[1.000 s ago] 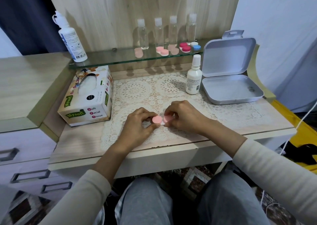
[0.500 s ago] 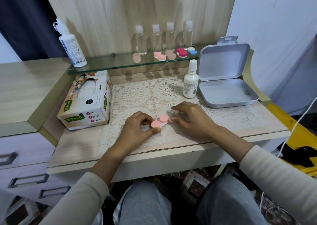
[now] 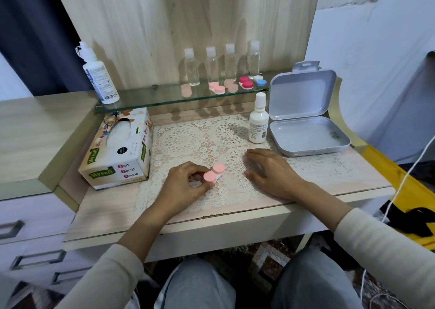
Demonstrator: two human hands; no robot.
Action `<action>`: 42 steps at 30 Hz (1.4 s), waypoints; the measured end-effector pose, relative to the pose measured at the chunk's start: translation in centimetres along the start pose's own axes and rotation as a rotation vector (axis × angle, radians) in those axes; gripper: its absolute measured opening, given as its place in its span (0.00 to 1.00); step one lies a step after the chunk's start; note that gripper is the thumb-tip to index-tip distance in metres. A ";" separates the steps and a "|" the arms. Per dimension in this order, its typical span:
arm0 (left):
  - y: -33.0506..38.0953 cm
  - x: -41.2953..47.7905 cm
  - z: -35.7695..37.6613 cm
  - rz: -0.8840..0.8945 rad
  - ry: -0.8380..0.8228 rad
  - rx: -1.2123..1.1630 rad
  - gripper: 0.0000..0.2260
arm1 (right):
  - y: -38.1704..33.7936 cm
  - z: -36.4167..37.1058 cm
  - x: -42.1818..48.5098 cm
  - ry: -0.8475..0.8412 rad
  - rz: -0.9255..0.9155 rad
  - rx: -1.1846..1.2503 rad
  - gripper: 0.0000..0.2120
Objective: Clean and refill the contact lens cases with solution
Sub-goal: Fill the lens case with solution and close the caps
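One pink twin-cap lens case (image 3: pixel 214 173) on the lace mat (image 3: pixel 188 141), centre of the bench (image 3: pixel 329 167): likely light, rigid, slick plastic, so pin the base and twist at a cap rim; left hand (image 3: pixel 182 186) grip pinches its near cap, right hand (image 3: pixel 270 174) flat, empty.

1. tissue box (image 3: pixel 117 148), front face, lower left: green banner reads "mysoft".
2. same box, front face, right of the banner: "soft / facial / tissue", one word per line, each first letter set in a red dot.
3. same box, upper edges: "mysoft" banner repeated on the left and the right; fine print near a black round mark, not legible.
4. tall white bottle (image 3: pixel 100 78) on the glass shelf (image 3: pixel 164 96): barcode low on the label; print too small to read.
5. small white bottle (image 3: pixel 258 122) on the table (image 3: pixel 106 202): lines of label print, not legible.
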State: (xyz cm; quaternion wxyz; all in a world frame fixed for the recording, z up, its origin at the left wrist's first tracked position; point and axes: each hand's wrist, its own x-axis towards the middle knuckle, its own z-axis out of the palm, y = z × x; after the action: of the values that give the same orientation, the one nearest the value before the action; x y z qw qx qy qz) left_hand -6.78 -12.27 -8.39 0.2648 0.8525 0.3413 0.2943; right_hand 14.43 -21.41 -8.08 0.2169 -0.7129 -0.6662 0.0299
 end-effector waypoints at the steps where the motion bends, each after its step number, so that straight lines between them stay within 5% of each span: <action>1: 0.0 0.1 0.0 -0.002 0.030 -0.005 0.13 | 0.0 0.0 0.1 -0.003 -0.001 -0.002 0.24; 16: 3.6 10.9 -3.2 -0.046 0.291 -0.001 0.07 | 0.8 0.6 2.7 -0.002 -0.051 0.036 0.22; 23: 3.9 16.6 -3.9 0.001 0.367 0.251 0.13 | 1.4 1.4 2.9 0.008 -0.042 0.059 0.24; 42: 1.8 19.3 -2.9 -0.065 0.299 0.612 0.17 | 1.7 1.8 2.9 0.022 -0.063 0.071 0.26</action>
State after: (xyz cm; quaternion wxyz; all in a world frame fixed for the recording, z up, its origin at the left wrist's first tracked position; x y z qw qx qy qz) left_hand 3.43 1.55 0.96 -0.0471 0.8286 0.4757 0.2914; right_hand 15.71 -18.16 -9.57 0.2503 -0.6837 -0.6844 0.0386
